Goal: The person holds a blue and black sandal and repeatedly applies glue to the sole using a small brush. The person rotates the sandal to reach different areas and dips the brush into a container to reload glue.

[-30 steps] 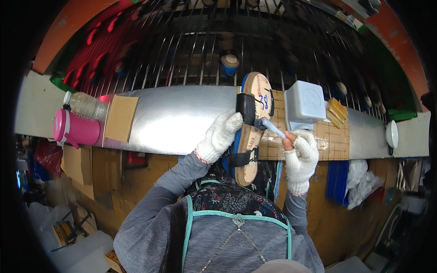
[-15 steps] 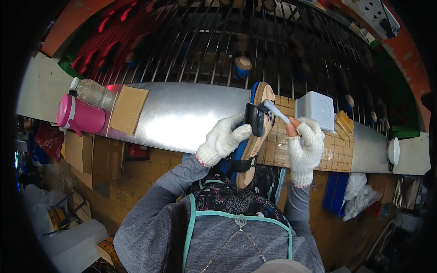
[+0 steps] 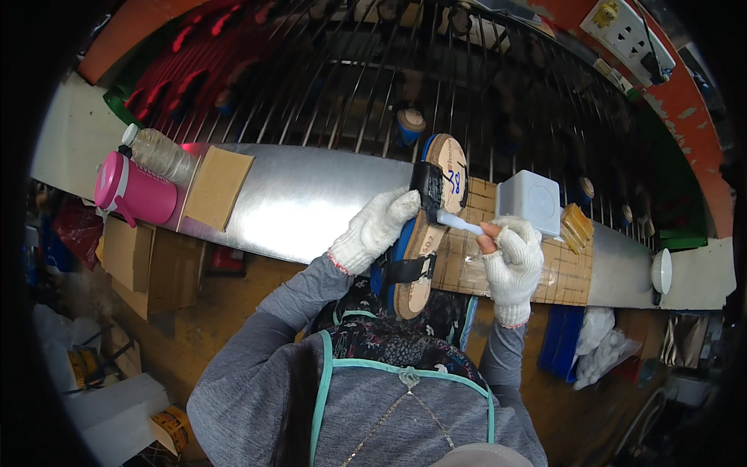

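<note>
A sandal (image 3: 414, 294) with a tan footbed, black straps and a blue form along its left side stands lengthwise at the bench's near edge. My left hand (image 3: 375, 232), in a white knit glove, grips it at its left side, thumb against the wide black strap (image 3: 424, 183). That strap lies folded back to the left, baring part of the footbed. In my right hand (image 3: 515, 265), gloved with bare fingertips showing, is a pale-handled brush (image 3: 461, 223). The brush's head meets the lower end of the wide strap; its bristles are hard to make out.
A white box-shaped container (image 3: 531, 201) and a yellow sponge-like block (image 3: 576, 227) stand right of the sandal, by a cardboard mat (image 3: 545, 272). Leftward are a cardboard piece (image 3: 219, 187), pink jug (image 3: 140, 191) and clear bottle (image 3: 162, 154). Metal rods (image 3: 311, 117) run behind the bench.
The brush has moved down from the strap's upper end to its lower end. The wide strap now sits farther left, showing more footbed. My left hand keeps its hold.
</note>
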### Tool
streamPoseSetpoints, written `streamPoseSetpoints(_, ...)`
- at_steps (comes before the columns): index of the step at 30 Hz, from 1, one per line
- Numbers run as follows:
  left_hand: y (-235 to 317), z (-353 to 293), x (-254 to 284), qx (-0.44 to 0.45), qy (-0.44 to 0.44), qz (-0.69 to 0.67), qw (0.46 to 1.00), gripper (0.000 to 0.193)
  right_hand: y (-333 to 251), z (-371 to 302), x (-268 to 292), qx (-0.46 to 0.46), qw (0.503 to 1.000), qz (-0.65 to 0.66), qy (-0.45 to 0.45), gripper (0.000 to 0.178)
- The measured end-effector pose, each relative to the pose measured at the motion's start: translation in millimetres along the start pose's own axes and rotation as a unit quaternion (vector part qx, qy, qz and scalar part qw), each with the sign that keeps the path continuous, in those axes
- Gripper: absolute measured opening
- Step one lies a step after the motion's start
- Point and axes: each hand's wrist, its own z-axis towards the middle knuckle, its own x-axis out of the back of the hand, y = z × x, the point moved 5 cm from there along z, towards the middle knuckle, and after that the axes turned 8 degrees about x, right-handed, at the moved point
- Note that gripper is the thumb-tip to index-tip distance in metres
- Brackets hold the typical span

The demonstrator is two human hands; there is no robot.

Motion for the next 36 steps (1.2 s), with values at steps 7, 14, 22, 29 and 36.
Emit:
streamPoseSetpoints(7,8.8,1.9,-12.8,0.010,0.009,-0.098,0.995,0.079,10.2,-6.9,-5.1,-0.108,0.992,0.047,0.042,0.017)
streamPoseSetpoints(14,1.4,-0.5,-3.4,0.058,0.021,-0.103,0.993,0.074,-8.3,-21.9,-12.2,-0.106,0.991,0.086,0.010,0.019)
streamPoseSetpoints(22,4.3,-1.4,-5.3,-0.039,0.039,-0.038,0.998,0.076,-23.7,-2.4,-4.6,-0.003,0.992,-0.120,0.049,0.015)
streamPoseSetpoints(29,9.7,-4.6,-3.0,-0.014,0.036,-0.008,0.999,0.078,-19.6,-5.9,-8.7,0.007,0.994,-0.088,0.056,0.017)
streamPoseSetpoints(36,6.5,4.6,5.9,-0.025,0.081,0.011,0.996,0.079,-16.2,-17.8,-10.3,0.022,0.998,-0.046,0.034,0.019)
